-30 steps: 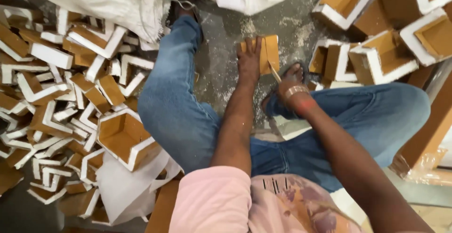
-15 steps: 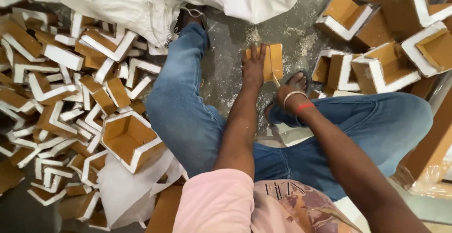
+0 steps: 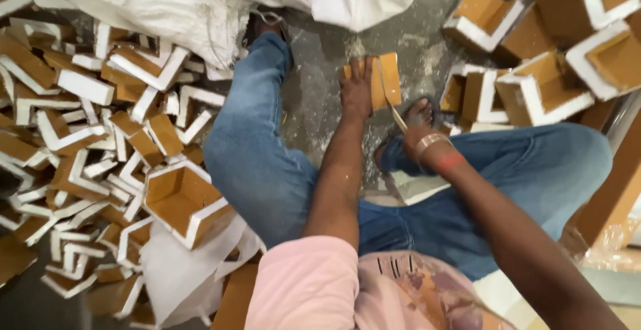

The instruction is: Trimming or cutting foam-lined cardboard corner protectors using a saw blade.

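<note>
I sit on a grey floor with my legs apart in blue jeans. My left hand (image 3: 356, 88) presses flat on a small brown cardboard piece (image 3: 388, 78) lying on the floor between my legs. My right hand (image 3: 420, 124), with a band on the wrist, grips a thin pale stick-like tool (image 3: 390, 96) whose tip rests across the cardboard piece. My right foot in a sandal lies just under that hand.
A heap of brown-and-white folded cardboard corner pieces (image 3: 80, 136) fills the left. An open cardboard box (image 3: 183, 200) lies by my left thigh. Assembled boxes (image 3: 554, 43) are stacked at the upper right. A white sack (image 3: 200, 0) lies at the top.
The view has shifted slightly. My right hand has drawn the tool a little along the cardboard piece while my left hand stays pressed on it.
</note>
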